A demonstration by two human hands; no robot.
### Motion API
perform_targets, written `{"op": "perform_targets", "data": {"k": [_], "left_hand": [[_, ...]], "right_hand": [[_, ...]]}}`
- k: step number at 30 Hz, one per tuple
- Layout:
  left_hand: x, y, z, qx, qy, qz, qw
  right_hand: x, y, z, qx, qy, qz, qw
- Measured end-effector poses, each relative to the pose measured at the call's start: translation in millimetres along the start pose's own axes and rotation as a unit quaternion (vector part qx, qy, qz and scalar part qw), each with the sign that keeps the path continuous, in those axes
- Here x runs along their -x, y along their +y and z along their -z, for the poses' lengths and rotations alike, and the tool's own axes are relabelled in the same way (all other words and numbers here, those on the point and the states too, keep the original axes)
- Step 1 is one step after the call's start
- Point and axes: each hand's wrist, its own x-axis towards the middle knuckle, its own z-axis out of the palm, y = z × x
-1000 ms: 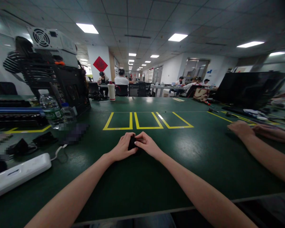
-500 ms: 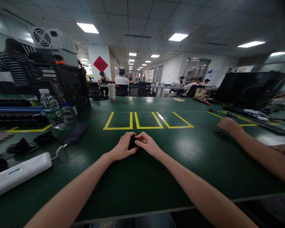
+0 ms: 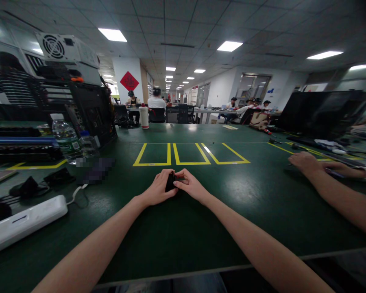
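A small black object [image 3: 170, 183] is between my two hands, low over the green table [image 3: 183, 236]; its kind is too dark and too covered to make out. My left hand [image 3: 157, 188] is closed round its left side, with the thumb along the near edge. From the right, the fingertips and thumb of my right hand [image 3: 189, 185] pinch its right side. Fingers hide much of the object. Just beyond my hands, yellow tape outlines [image 3: 191, 163] mark the tabletop.
At left lie a white power strip [image 3: 27, 219] and black cable parts [image 3: 26, 186]. Behind them are water bottles [image 3: 65, 140] and a stack of computer hardware [image 3: 91, 110]. On the right, a co-worker's hands [image 3: 308, 162] are over the table, near a black monitor [image 3: 320, 116].
My hands and the black object stay almost in place. At right, the co-worker's near hand has shifted slightly right, and the other hand now reaches in over the table.
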Motion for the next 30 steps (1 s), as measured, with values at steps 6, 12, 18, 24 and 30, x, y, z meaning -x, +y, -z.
{"op": "perform_targets", "data": {"k": [6,12,18,24,30], "left_hand": [[-0.9,-0.1,0.6,0.004,0.001,0.003,1.0],[0.0,1.4,1.7,0.011,-0.001,0.003,1.0],[-0.2,1.2,1.1,0.012,0.007,0.001,1.0],[-1.2,-1.6,-0.6,0.016,0.01,0.013,1.0],[-1.0,-2.6,-1.2,0.012,0.01,0.01,1.0]], "right_hand": [[-3.6,4.2,0.4,0.013,0.017,0.01,1.0],[-1.2,-1.3,1.0,0.014,-0.006,-0.02,1.0],[-0.4,-1.3,-0.7,0.001,0.001,0.004,1.0],[-5.9,4.8,-1.0,0.011,0.021,-0.016,1.0],[-1.9,1.9,1.8,-0.011,-0.008,-0.018,1.0]]}}
